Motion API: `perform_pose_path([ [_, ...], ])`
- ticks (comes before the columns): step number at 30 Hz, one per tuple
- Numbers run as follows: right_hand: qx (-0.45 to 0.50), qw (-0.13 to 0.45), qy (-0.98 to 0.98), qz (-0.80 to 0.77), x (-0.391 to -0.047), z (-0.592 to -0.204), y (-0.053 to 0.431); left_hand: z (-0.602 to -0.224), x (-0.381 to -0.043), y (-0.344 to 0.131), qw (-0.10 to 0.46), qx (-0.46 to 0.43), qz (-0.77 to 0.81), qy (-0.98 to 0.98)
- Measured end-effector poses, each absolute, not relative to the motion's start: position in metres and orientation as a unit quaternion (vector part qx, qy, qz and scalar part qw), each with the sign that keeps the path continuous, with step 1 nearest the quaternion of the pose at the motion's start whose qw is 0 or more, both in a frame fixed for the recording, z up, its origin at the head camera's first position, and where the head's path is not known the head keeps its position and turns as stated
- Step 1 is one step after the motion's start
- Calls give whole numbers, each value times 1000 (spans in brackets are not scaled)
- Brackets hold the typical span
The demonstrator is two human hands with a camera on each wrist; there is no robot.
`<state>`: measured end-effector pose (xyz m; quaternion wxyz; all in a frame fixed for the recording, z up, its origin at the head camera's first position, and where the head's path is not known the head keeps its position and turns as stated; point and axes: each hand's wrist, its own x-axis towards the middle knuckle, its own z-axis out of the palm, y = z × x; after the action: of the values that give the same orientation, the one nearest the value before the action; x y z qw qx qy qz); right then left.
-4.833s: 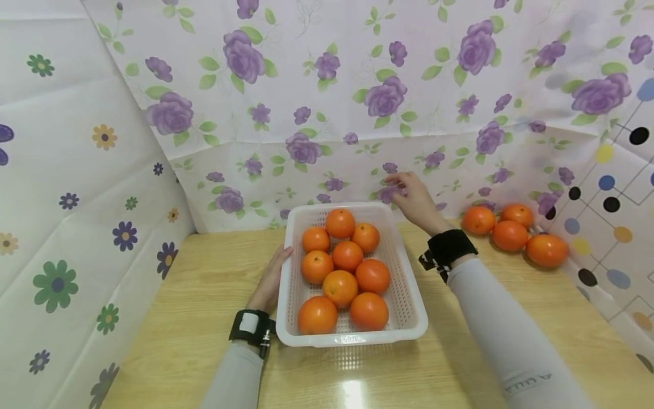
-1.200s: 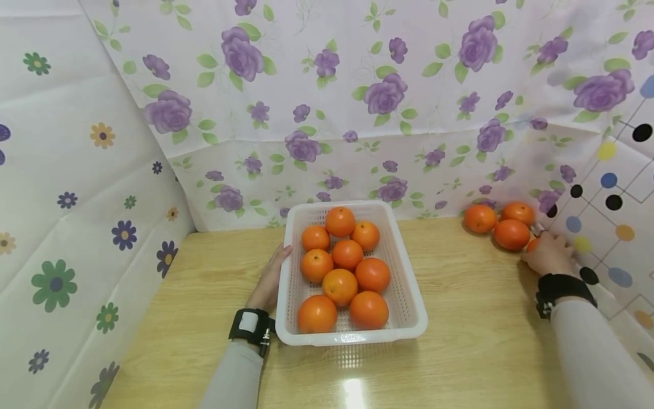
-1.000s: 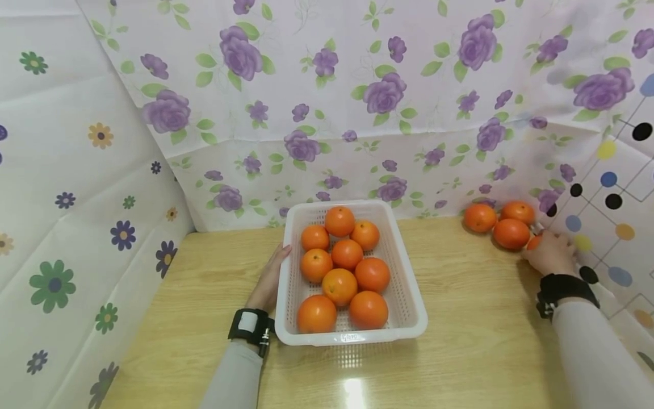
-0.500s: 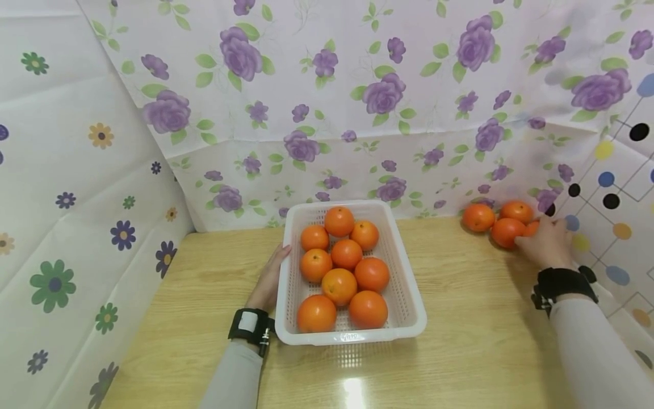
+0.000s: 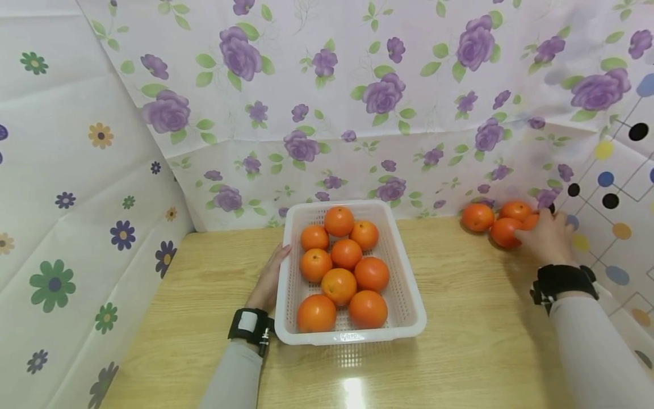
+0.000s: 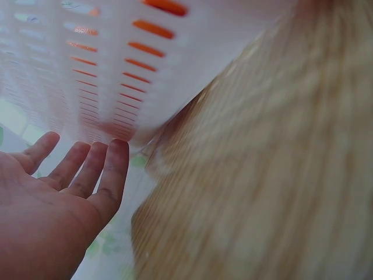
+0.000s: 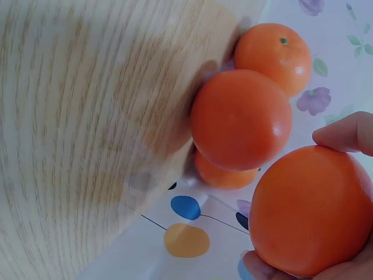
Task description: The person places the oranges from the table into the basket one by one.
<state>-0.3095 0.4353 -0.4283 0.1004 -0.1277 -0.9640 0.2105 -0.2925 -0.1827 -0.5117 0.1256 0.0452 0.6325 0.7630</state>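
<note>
On the near side of the basket we see small lettering, too blurred for us to read.

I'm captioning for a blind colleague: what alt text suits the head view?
A person's right hand holds an orange beside three others on a wooden table. The left hand is at the left side of a white basket of nine oranges, with flowered sheeting behind.
</note>
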Motion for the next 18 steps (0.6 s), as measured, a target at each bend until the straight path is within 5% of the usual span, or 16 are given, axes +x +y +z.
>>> perform_pose_path([
  [18, -143, 83, -960, 227, -309, -415, 419, -511, -291, -183, 128, 49, 767, 627],
])
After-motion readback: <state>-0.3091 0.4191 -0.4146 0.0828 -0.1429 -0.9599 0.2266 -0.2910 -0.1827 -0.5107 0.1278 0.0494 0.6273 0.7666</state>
